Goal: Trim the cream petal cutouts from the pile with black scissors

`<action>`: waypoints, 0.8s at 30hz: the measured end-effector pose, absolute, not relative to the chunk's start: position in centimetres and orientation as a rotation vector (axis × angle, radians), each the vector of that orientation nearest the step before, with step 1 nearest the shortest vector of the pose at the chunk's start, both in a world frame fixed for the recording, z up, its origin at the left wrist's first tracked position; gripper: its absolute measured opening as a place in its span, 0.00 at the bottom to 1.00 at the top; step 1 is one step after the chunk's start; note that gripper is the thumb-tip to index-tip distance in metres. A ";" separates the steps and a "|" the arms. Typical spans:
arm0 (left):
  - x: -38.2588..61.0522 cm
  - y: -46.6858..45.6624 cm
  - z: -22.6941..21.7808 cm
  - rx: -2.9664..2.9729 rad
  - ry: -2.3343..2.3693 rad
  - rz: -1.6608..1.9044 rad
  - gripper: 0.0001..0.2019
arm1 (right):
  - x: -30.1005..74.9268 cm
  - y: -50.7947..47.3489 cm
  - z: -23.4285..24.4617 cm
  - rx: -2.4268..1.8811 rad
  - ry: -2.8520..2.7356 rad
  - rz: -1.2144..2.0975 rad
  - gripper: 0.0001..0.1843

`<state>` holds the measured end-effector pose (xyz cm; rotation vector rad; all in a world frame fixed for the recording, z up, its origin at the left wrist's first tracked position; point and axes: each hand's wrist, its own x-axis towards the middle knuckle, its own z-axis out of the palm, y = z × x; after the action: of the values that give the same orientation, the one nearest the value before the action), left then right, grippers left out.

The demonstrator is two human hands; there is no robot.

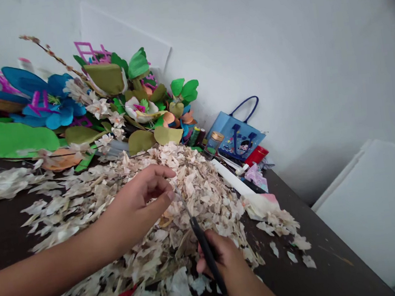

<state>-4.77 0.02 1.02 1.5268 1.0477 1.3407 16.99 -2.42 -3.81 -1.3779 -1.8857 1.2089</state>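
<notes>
1. Left hand (146, 197), at 8 o'clock on my feed: fingers curled, index tip and thumb tip apart; I cannot tell whether it pinches anything.
2. Right hand (225, 255), at 6 o'clock, is clamped around one slim black-handled tool (205, 248), smooth, its thin metal tip just beside the left thumb.
3. Beneath both I see heaped petals (206, 190), papery, crinkled, pointed, too many to count.
4. At 10 o'clock, one large blue flower (62, 114), broad rounded petals.
5. At 3 o'clock, one blue tote bag (230, 132), two navy handles.
</notes>
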 end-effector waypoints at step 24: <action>-10.5 1.4 0.8 1.238 1.278 1.368 0.16 | 17.9 -2.2 -5.2 -1.312 -1.840 1.275 0.14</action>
<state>-10.46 1.42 0.81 1.2382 1.2780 1.3676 17.94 -2.20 -5.16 -1.3120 -1.8401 1.2748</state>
